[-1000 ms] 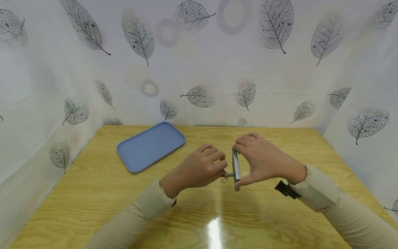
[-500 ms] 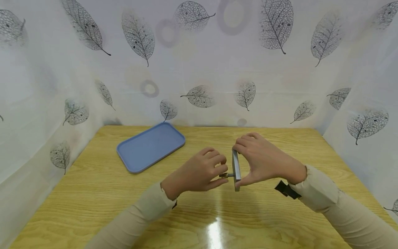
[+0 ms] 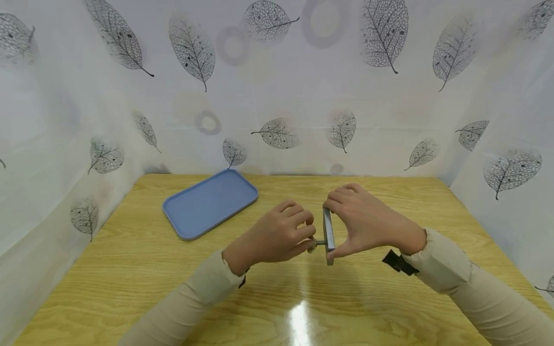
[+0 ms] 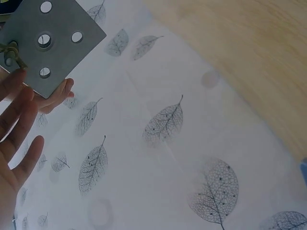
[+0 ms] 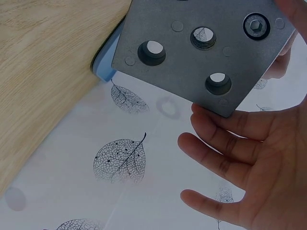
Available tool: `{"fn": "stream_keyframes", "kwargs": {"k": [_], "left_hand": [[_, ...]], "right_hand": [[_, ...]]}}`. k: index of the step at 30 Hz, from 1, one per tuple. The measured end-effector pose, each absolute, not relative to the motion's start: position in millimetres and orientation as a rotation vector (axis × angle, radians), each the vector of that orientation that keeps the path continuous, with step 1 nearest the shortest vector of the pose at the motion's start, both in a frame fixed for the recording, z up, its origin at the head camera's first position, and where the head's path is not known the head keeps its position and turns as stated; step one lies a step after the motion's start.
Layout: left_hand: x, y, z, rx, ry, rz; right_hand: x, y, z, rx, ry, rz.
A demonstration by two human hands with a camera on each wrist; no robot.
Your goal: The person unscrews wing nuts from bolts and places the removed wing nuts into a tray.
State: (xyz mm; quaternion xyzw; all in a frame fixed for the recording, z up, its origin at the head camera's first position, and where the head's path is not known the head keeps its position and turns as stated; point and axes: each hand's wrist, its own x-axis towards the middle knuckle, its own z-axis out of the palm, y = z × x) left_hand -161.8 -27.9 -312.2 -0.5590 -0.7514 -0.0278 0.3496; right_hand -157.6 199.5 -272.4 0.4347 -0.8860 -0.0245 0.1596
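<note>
A grey metal plate (image 3: pixel 329 230) with several round holes stands on edge above the table. My right hand (image 3: pixel 368 221) grips it by opposite edges, thumb below and fingers above. A hex socket bolt (image 5: pixel 256 26) passes through one hole, its head on the right-hand side. On the left, the bolt's shank carries a brass-coloured wing nut (image 4: pixel 10 51). My left hand (image 3: pixel 277 235) pinches that wing nut between thumb and index finger, while its other fingers stay loosely bent. In the left wrist view the fingertips (image 4: pixel 19 76) lie right at one wing.
A blue tray (image 3: pixel 209 204) lies at the back left of the wooden table (image 3: pixel 242 307). A leaf-print curtain (image 3: pixel 285 86) closes off the back and both sides.
My left thumb and fingers spread off the wing nut half a second ago and now close on it again. The wing nut has turned. The right hand and plate have stayed put.
</note>
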Motion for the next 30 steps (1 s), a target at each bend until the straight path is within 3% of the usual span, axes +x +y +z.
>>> {"fn": "stream_keyframes", "kwargs": {"k": [30], "left_hand": [[-159.9,-30.3,-313.7,-1.514,-1.986,-0.107]], "right_hand": [[-156.7,198.9,-272.4,1.243,-2.536,-0.066]]}}
